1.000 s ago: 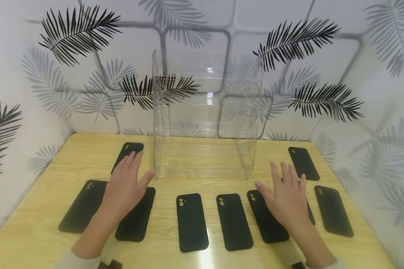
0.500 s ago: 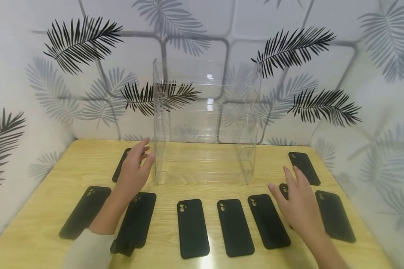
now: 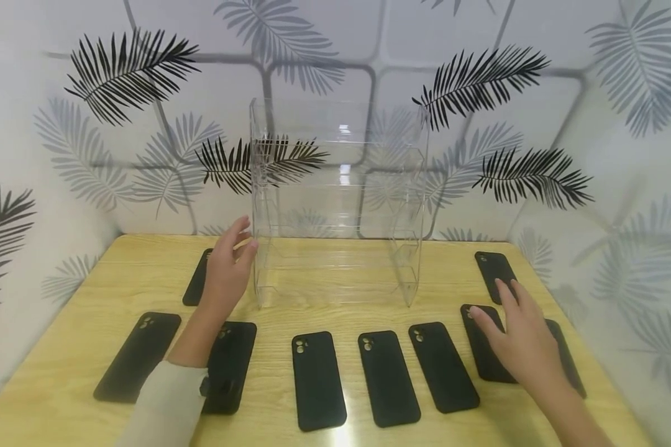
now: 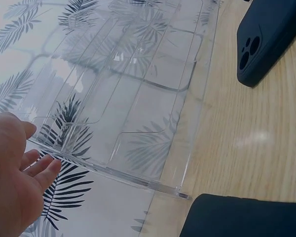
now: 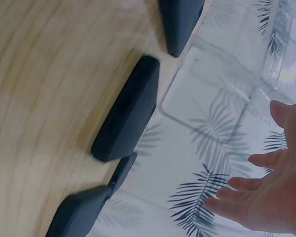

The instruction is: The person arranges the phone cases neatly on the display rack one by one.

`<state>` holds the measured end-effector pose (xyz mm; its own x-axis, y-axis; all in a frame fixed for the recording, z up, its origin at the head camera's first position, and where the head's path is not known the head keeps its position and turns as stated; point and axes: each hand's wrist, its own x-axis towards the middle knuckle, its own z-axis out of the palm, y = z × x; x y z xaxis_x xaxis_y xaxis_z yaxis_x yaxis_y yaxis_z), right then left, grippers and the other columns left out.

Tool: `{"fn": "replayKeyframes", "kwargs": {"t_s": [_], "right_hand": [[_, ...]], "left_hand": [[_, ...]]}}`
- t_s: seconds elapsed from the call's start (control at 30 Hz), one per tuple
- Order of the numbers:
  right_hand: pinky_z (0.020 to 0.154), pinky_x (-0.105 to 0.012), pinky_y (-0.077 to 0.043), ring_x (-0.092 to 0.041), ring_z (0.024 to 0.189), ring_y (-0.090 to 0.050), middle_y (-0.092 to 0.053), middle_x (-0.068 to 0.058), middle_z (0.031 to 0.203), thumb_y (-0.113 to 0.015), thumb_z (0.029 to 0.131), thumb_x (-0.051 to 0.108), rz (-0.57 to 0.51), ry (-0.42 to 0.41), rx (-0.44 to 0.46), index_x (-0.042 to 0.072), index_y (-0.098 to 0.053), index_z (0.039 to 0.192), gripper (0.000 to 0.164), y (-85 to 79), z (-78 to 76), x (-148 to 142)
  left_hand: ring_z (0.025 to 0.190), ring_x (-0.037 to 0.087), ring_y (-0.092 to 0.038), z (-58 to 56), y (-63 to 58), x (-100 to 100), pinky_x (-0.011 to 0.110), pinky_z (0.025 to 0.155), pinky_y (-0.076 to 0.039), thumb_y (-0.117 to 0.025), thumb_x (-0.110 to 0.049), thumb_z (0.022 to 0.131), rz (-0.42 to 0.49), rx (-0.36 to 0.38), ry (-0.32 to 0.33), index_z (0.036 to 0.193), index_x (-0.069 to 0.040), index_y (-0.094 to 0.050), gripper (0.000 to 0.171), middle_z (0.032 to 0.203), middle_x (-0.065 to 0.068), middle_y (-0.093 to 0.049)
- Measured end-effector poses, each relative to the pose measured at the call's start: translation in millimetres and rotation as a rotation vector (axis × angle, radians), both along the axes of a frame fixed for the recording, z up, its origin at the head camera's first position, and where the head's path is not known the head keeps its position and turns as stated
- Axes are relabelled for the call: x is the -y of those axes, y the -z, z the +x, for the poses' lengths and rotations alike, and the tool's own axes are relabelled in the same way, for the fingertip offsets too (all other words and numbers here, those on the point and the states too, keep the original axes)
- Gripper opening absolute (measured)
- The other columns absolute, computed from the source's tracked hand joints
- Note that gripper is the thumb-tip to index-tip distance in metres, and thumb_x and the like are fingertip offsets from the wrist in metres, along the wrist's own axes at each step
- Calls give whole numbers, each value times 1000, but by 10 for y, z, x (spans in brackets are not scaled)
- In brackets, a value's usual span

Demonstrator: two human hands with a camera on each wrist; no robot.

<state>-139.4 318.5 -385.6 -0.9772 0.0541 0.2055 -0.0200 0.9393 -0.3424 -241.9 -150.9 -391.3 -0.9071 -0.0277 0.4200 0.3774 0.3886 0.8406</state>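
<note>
From my feed, the left hand (image 3: pixel 227 273) hung centre-left beside the clear rack (image 3: pixel 340 202), the right hand (image 3: pixel 528 338) lower right above black cases (image 3: pixel 488 357), fingers loose.

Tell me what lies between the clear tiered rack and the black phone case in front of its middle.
Only bare wood-grain tabletop lies between the clear tiered rack and that black phone case; the head view shows this.
</note>
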Motion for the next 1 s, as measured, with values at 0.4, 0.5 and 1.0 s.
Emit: {"fn": "replayKeyframes", "kwargs": {"t_s": [0.4, 0.5, 1.0], "right_hand": [[102, -80, -23, -67, 136, -22, -17, -43, 154, -55, 102, 46, -20, -89, -27, -6, -28, 155, 79, 175, -109, -538], [100, -81, -23, -68, 135, -22, -17, -44, 153, -56, 102, 46, -22, -102, 8, -6, -27, 155, 79, 214, -141, -613], [96, -80, -29, -71, 121, -32, -28, -53, 138, -62, 101, 38, 36, -123, 127, -19, -33, 145, 78, 560, -223, -1153]], "left_hand": [[136, 30, -49, -100, 32, -49, 48, 109, -44, -53, -16, 106, 26, 1, 3, 156, -12, -40, 51, 154, 13, -44], [135, 30, -50, -107, 33, -50, 48, 110, -44, -52, -14, 106, 19, 1, -5, 155, -11, -41, 51, 153, 14, -45], [131, 34, -51, -132, 65, -60, 49, 108, -45, -51, -10, 106, -44, -21, -28, 156, -12, -38, 52, 145, 19, -49]]}}
